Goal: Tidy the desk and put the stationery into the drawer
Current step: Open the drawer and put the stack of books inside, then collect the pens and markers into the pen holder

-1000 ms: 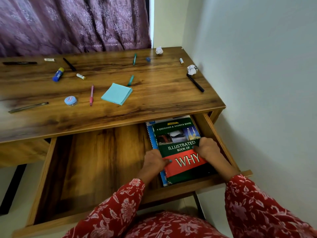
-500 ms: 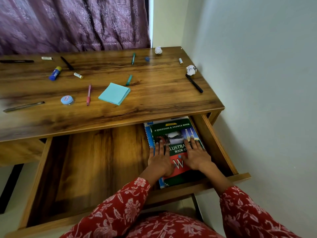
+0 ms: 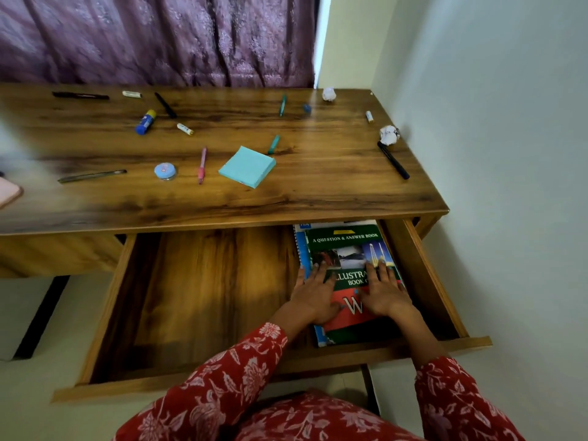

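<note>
The wooden drawer (image 3: pixel 206 297) is pulled out under the desk (image 3: pixel 318 186). At its right end a green and red book (image 3: pixel 346 243) lies on a blue spiral notebook (image 3: pixel 302 249). My left hand (image 3: pixel 313 294) and my right hand (image 3: pixel 383 291) both press flat on the book's cover with straight fingers. On the desktop lie a teal sticky-note pad (image 3: pixel 247 167), a pink pen (image 3: pixel 202 165), two teal pens (image 3: pixel 273 144) (image 3: pixel 282 105), a black marker (image 3: pixel 393 160), a glue stick (image 3: pixel 145 122), a round blue tape (image 3: pixel 164 171) and a metal ruler (image 3: pixel 91 176).
Two crumpled paper balls (image 3: pixel 388 134) (image 3: pixel 329 93) lie near the desk's right and back edges. Small erasers (image 3: pixel 185 128) (image 3: pixel 369 116), black pens (image 3: pixel 165 105) (image 3: pixel 80 96) and a white eraser (image 3: pixel 131 94) are scattered at the back. A purple curtain (image 3: pixel 159 36) hangs behind; a wall stands right.
Both hands went from gripping the book's lower part to lying flat on its cover, fingers stretched out. The book slid a little deeper into the drawer.
</note>
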